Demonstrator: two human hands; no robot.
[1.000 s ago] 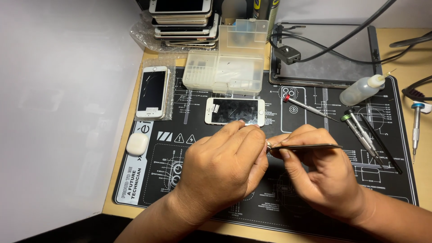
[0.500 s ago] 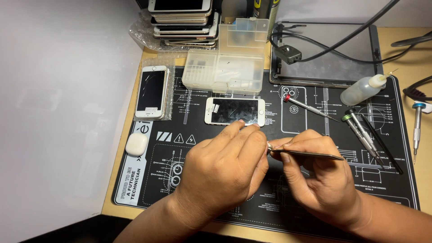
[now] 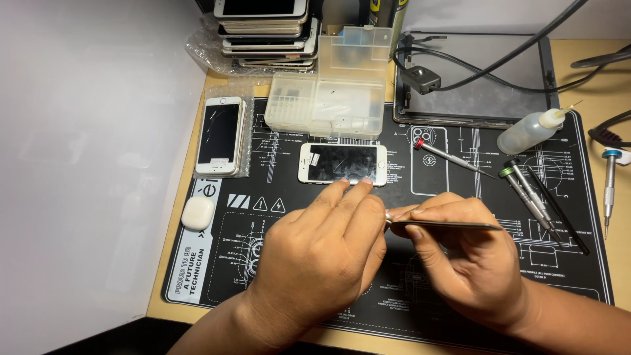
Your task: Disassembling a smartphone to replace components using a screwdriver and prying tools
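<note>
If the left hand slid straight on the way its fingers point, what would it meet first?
Likely the white smartphone with a dark screen lying flat on the black repair mat. The left hand has fingertips just short of its near edge, though height is unclear.

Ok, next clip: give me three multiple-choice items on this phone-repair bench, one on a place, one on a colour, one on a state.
1. Where does the white earbud case lie?
A. on the mat's left edge
B. on the phone stack
C. beside the squeeze bottle

2. What colour is the cap of the screwdriver nearest the white phone?
A. blue
B. red
C. yellow

3. What does the right hand hold?
A. nothing
B. a bottle
C. thin metal tweezers

Answers: 1 A, the case sits on the mat near its left border. 2 B, its cap is red. 3 C, the fingers pinch the tweezers, tips meeting the left hand.
</note>
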